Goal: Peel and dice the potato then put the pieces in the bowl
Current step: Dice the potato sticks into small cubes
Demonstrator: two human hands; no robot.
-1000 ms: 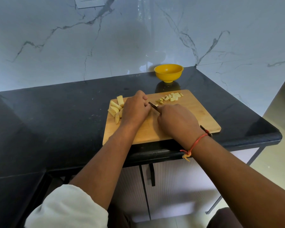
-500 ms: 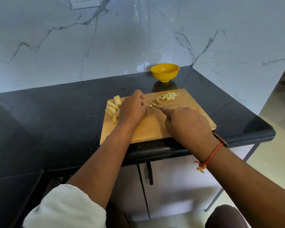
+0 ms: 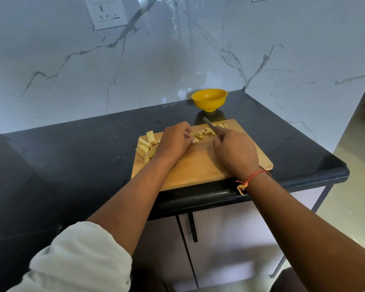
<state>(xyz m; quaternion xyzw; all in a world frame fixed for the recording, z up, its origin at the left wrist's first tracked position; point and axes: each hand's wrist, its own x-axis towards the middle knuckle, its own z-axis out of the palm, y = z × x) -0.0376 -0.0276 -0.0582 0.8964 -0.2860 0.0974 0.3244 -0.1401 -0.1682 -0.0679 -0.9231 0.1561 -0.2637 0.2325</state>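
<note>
A wooden cutting board [image 3: 198,169] lies on the black counter. Peeled potato strips [image 3: 145,146] are piled at its left end, and small diced pieces [image 3: 204,132] lie near its far edge. My left hand [image 3: 174,141] rests on the board with curled fingers holding down a potato strip, whose tip shows at the fingertips. My right hand [image 3: 234,151] grips a knife [image 3: 209,123]; its blade points away toward the diced pieces. The yellow bowl [image 3: 209,99] stands beyond the board by the wall, with nothing visible inside.
The black counter [image 3: 72,165] runs left of the board and ends in a rounded front edge. A marble wall with a switch socket [image 3: 105,12] rises behind. Cabinet doors [image 3: 230,239] sit below, and floor lies to the right.
My right hand lifted the knife from beside my left fingers and swung its blade away toward the diced pile near the board's far edge. My left hand stayed on the strip.
</note>
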